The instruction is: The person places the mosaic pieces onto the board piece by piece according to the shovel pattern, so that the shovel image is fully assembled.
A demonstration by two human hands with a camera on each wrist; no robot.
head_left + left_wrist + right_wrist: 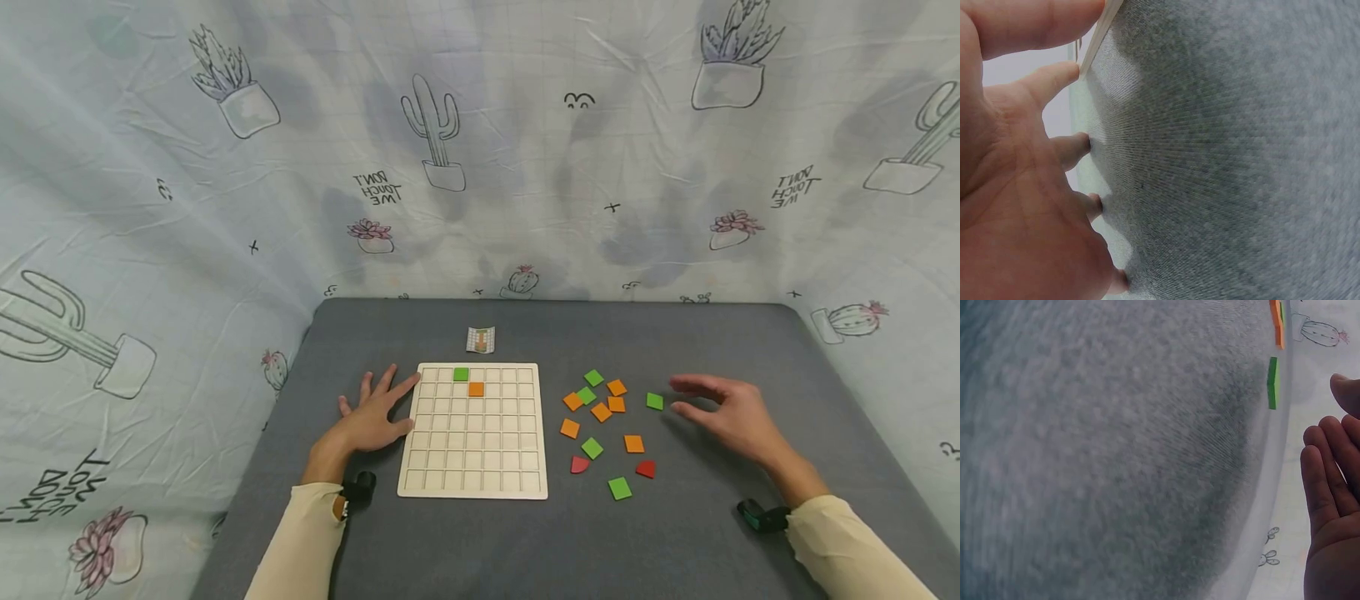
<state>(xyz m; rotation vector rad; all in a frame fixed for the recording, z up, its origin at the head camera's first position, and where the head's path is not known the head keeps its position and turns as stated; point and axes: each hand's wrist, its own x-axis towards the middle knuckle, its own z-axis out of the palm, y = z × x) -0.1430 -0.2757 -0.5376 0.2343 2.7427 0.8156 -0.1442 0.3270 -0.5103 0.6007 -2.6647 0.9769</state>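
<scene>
One green tile (655, 402) lay on the table (465, 550) near my right fingertips | looked light, stiff, likely best pinched by opposite edges | right hand (723, 414) half-open, holding nothing | left hand (369, 423) spread wide, gripping nothing, touching the board (474, 442) at its left edge

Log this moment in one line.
left grip: touching board edge | right grip: empty, near loose green square | on board: placed green square, placed orange square | card: beyond board
</scene>
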